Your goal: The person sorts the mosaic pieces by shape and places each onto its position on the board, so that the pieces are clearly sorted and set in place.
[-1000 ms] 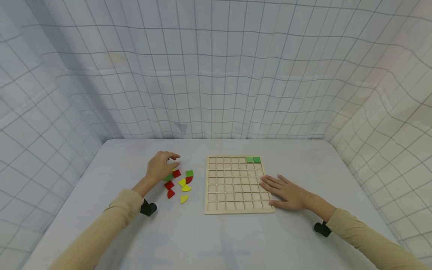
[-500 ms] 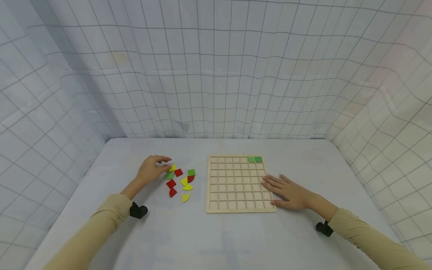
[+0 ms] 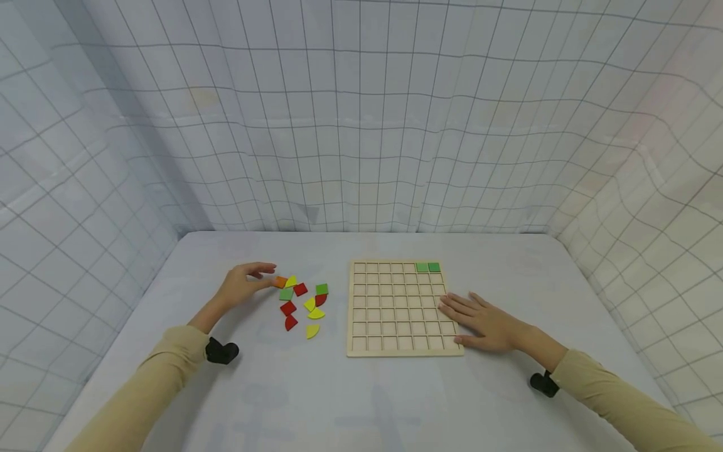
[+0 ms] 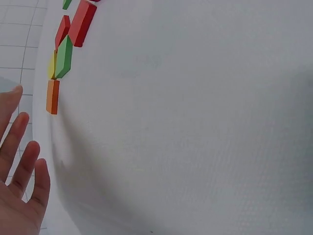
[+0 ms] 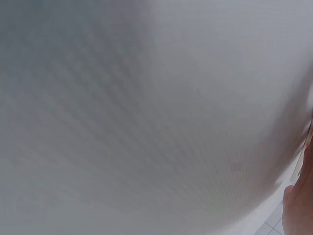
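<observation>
My left hand (image 3: 240, 285) hovers at the left end of a loose group of coloured pieces, its thumb tip beside an orange square tile (image 3: 280, 282). In the left wrist view the relaxed fingers (image 4: 24, 169) stand apart from that tile, with nothing between them. A yellow quarter-circle piece (image 3: 291, 282), a light green tile (image 3: 286, 293) and a red tile (image 3: 300, 289) lie right next to it. My right hand (image 3: 486, 326) lies flat, fingers spread over the right edge of a wooden grid board (image 3: 403, 353). Two green squares (image 3: 422, 267) fill cells in its top right corner.
More red, yellow and green pieces lie between the left hand and the board, among them a yellow quarter circle (image 3: 312, 331) nearest the front. A grid-patterned curtain (image 3: 373, 125) encloses the white table (image 3: 316, 395) at the back and sides.
My left hand has drawn back leftward from the pieces, uncovering the orange, yellow and light green ones. My right hand stays on the board's edge.
</observation>
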`<state>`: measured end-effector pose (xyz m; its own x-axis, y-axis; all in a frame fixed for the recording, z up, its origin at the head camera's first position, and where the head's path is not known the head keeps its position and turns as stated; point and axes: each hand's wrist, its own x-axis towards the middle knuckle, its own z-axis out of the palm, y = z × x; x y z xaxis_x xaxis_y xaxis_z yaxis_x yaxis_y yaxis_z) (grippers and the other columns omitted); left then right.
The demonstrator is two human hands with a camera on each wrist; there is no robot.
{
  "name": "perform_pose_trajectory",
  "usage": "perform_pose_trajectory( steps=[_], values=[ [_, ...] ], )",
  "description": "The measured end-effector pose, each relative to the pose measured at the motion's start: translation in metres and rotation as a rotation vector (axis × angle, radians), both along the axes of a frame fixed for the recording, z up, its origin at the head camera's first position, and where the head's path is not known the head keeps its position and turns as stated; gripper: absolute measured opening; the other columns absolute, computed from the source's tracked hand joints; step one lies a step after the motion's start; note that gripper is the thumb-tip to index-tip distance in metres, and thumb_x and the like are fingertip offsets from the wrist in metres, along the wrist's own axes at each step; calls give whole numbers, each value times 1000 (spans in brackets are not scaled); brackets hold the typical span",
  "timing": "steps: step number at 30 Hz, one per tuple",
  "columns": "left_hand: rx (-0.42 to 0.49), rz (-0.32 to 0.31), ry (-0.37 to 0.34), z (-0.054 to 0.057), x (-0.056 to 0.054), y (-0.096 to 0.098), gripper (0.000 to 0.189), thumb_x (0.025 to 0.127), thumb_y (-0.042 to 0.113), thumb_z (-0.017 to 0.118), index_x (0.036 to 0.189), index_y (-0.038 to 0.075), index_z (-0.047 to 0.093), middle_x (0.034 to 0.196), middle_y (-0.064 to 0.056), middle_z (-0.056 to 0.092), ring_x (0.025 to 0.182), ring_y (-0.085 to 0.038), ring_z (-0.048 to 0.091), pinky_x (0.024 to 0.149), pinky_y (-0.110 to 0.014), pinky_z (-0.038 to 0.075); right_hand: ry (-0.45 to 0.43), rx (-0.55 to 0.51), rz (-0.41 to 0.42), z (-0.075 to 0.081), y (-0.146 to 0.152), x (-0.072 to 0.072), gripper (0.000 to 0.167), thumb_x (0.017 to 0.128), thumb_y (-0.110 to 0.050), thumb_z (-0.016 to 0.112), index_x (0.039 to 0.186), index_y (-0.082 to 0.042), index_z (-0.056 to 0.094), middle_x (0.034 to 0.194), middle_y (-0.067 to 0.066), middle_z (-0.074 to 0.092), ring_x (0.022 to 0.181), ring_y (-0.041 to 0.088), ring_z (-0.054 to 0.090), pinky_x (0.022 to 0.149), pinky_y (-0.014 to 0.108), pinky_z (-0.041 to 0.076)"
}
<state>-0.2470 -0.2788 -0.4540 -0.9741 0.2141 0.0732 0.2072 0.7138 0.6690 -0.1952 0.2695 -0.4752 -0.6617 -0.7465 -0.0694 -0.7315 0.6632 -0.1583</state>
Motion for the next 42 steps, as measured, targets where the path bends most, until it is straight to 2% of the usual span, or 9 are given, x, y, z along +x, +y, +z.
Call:
perform_pose_trajectory(
  steps=[4,6,13,18,26,37,42],
  values=[
    [22,3,-32,-2,-2,0,41,91,17,65,128,0,59,124,-22,63,106,-35,54,78,-30,47,0,-2,-3,-2,1,-1,70,98,-50,45,154,-18,20,162,2,16,149,25,17,114,60,13],
    [28,-6,-56,-2,-3,1,41,90,15,65,128,0,59,123,-23,63,105,-35,54,77,-28,46,3,3,-4,-3,1,-1,70,98,-51,45,154,-18,20,162,2,16,149,25,17,114,60,13],
    [5,-54,-90,1,-9,4,43,88,10,65,129,-2,57,125,-24,61,107,-36,54,84,-35,47,-6,-22,-5,0,0,-1,70,97,-49,47,154,-15,22,161,5,18,148,27,18,114,61,13],
    [-29,-69,-123,0,-13,5,43,87,7,65,128,-3,58,124,-25,61,105,-36,54,85,-37,48,-13,-19,3,1,-2,0,70,98,-48,47,154,-14,22,161,6,18,148,29,18,114,62,14],
    [-101,-55,-87,-1,-14,8,41,85,4,65,126,-4,59,121,-25,62,100,-34,54,86,-42,48,5,-14,7,3,-2,-1,70,98,-48,46,154,-15,22,161,5,18,148,28,19,114,61,14],
    [-140,-50,-68,-1,-14,11,39,84,8,70,121,-3,63,118,-23,65,96,-32,54,83,-38,46,2,-9,1,0,1,-1,70,98,-49,46,154,-15,21,161,4,18,148,27,18,114,61,14],
    [-160,-55,-62,-2,-13,11,38,84,9,70,119,-4,64,117,-23,65,96,-32,55,84,-42,47,-5,-7,0,-1,1,0,71,98,-50,46,154,-16,20,162,3,17,149,27,17,114,60,14]
  ],
)
